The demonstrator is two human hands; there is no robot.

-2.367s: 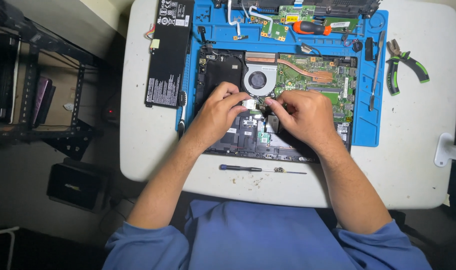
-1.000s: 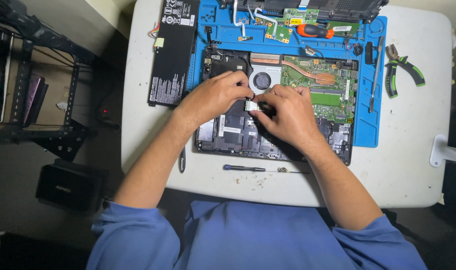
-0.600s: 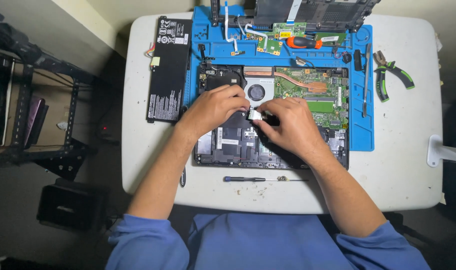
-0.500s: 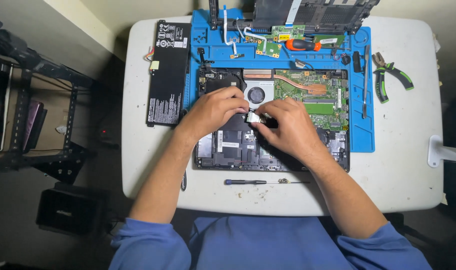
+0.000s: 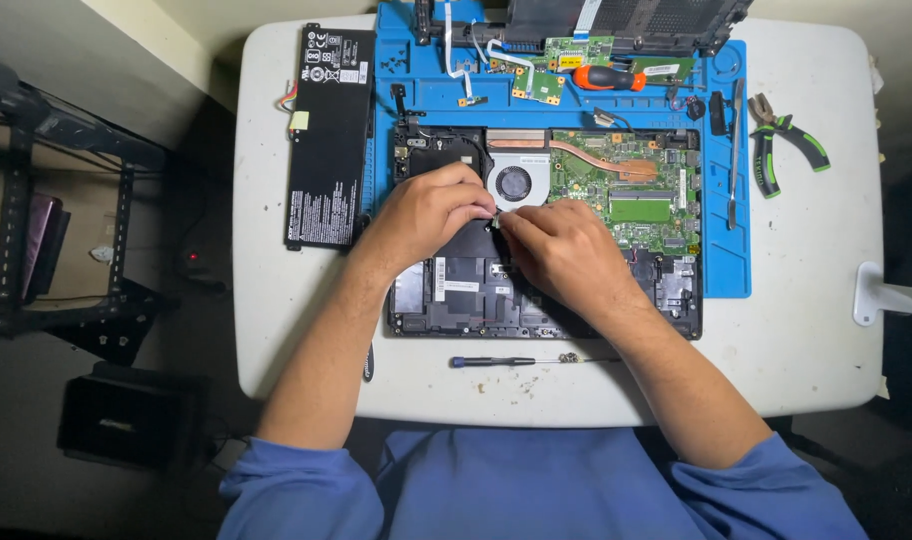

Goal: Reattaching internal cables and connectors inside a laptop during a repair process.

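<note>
Both hands meet over the opened laptop [image 5: 541,290], just below the cooling fan [image 5: 514,184]. Left hand [image 5: 426,212] and right hand [image 5: 561,252] have fingertips pinched together on something small at the fan's lower edge; too small to tell what it is, maybe a connector or screw. Looks like mid-teardown, working the fan area loose. Next move likely needs a fine, steady pull or a tool. Screwdriver [image 5: 496,361] lies on the table [image 5: 816,330] just in front of the laptop, untouched. Laptop sits on a blue mat [image 5: 726,270]. Battery [image 5: 330,140] is out, lying left of the mat. Pliers [image 5: 791,145] far right, orange-handled screwdriver [image 5: 606,77] up top.
</note>
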